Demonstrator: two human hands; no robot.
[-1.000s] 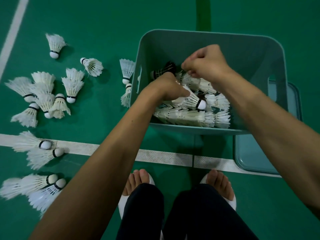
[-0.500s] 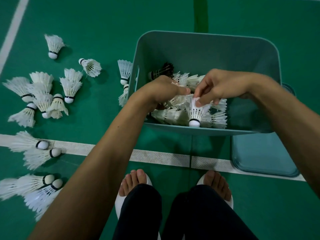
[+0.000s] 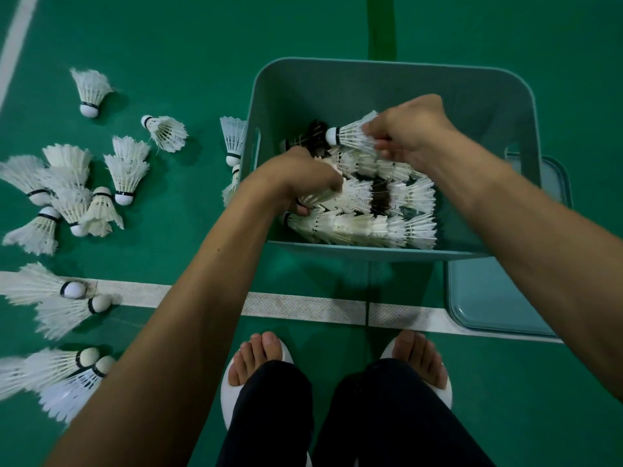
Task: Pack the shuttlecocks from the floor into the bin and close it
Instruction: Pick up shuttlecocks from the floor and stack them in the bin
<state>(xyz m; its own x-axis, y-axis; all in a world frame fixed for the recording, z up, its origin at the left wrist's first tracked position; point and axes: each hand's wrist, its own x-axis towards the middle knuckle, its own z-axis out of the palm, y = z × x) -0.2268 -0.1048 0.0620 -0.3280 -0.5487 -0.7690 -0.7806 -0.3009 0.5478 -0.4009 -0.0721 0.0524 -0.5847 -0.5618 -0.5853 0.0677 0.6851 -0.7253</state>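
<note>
Shuttlecock (image 3: pixel 350 135) pinched by feathers in right hand (image 3: pixel 409 129), shifted from near wall of bin (image 3: pixel 387 92) toward far side, cork now turned left. Left hand (image 3: pixel 303 180) kept curled round end of stacked row (image 3: pixel 357 197) inside. Packing judged part done: loose shuttlecocks (image 3: pixel 126 173) left on floor (image 3: pixel 168 45), lid (image 3: pixel 499 298) off.

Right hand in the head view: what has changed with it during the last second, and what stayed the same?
The right hand held a shuttlecock cork-down near the front wall of the bin half a second ago; it has carried it back toward the black shuttlecock, cork now pointing left. The left hand stays on the packed shuttlecocks, gripping one; floor shuttlecocks and lid unchanged.
</note>
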